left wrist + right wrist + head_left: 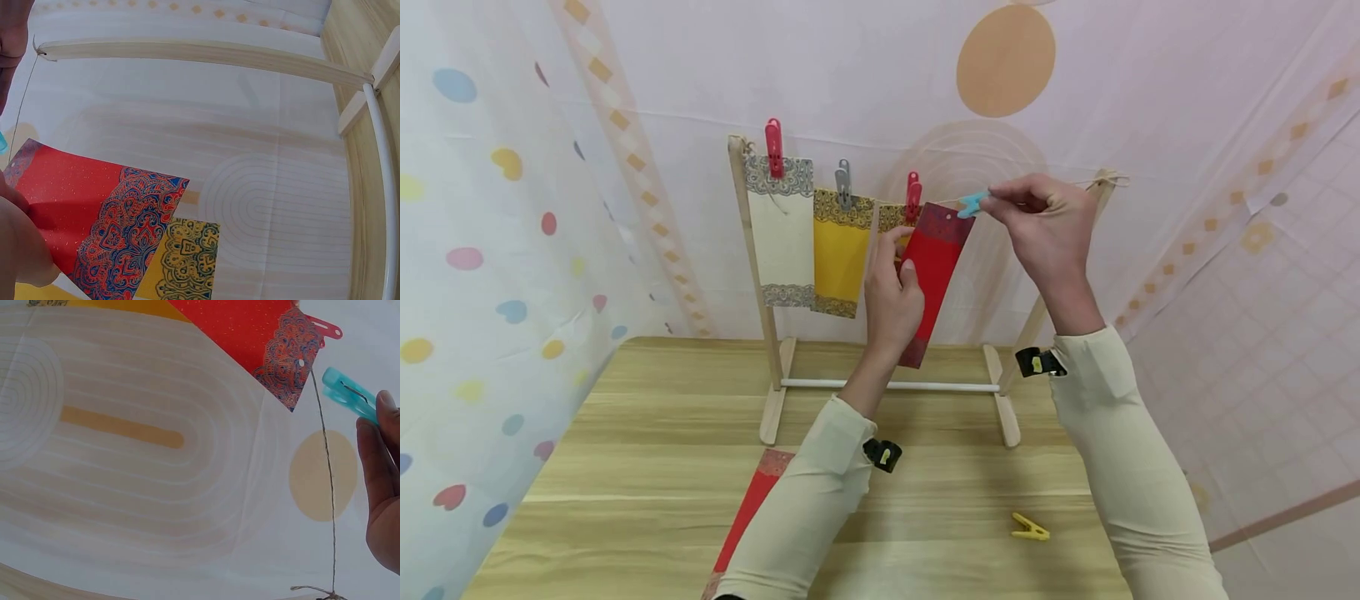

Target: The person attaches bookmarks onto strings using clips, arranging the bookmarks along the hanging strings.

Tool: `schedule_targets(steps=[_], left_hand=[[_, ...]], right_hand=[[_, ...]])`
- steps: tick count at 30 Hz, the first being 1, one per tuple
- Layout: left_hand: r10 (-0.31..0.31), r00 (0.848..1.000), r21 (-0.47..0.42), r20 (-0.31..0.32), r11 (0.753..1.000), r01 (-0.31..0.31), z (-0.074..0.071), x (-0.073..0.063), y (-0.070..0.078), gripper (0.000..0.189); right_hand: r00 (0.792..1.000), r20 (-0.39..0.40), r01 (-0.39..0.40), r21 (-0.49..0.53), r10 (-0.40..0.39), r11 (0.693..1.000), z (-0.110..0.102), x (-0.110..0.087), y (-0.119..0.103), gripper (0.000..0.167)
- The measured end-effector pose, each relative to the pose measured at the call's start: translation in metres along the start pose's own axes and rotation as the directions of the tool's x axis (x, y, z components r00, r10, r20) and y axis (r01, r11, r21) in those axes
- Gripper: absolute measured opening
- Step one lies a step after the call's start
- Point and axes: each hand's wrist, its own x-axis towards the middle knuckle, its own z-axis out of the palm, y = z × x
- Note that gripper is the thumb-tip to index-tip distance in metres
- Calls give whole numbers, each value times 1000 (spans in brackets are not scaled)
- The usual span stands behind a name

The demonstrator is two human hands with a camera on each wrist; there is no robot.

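Note:
Between the thumb and fingers of my left hand (895, 302) is a red card (937, 279) with patterned ends and a small hole near the top. It tilts, its upper end at the string (327, 456). My right hand (1051, 229) pinches a light blue clothes peg (347, 392) by its handles. In the right wrist view the peg is beside the string, apart from the card's corner. Behind my left hand, a yellow card (187, 259) is partly hidden, with a red peg (913, 196) above it.
A wooden frame (752, 267) carries the string. A cream card (784, 242) hangs under a red peg (774, 148), a yellow card (837, 262) under a grey peg (843, 185). On the table (625, 467) lie another red card (748, 512) and a yellow peg (1030, 527).

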Motion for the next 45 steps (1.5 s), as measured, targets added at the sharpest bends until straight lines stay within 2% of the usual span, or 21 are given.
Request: schedule_targets(steps=[7, 16, 21, 28, 38, 45], left_hand=[[-28, 1000, -4, 5, 1000, 28, 3, 2, 4, 39], [-47, 999, -14, 21, 999, 47, 6, 7, 9, 38], [-58, 998, -13, 26, 998, 59, 6, 7, 9, 38], [-74, 996, -45, 48, 996, 76, 8, 6, 8, 39], [-86, 992, -92, 93, 991, 94, 13, 8, 8, 41], [-81, 992, -109, 97, 990, 91, 15, 10, 8, 41]], right_hand=[[1000, 5, 11, -43, -11, 999, -2, 8, 3, 10], [999, 22, -23, -98, 26, 995, -8, 15, 8, 11], [996, 60, -55, -118, 63, 991, -10, 18, 9, 10], [976, 116, -173, -89, 182, 981, -11, 18, 10, 14], [959, 147, -223, -145, 244, 964, -10, 27, 12, 16], [940, 182, -250, -204, 288, 946, -10, 33, 9, 19]])
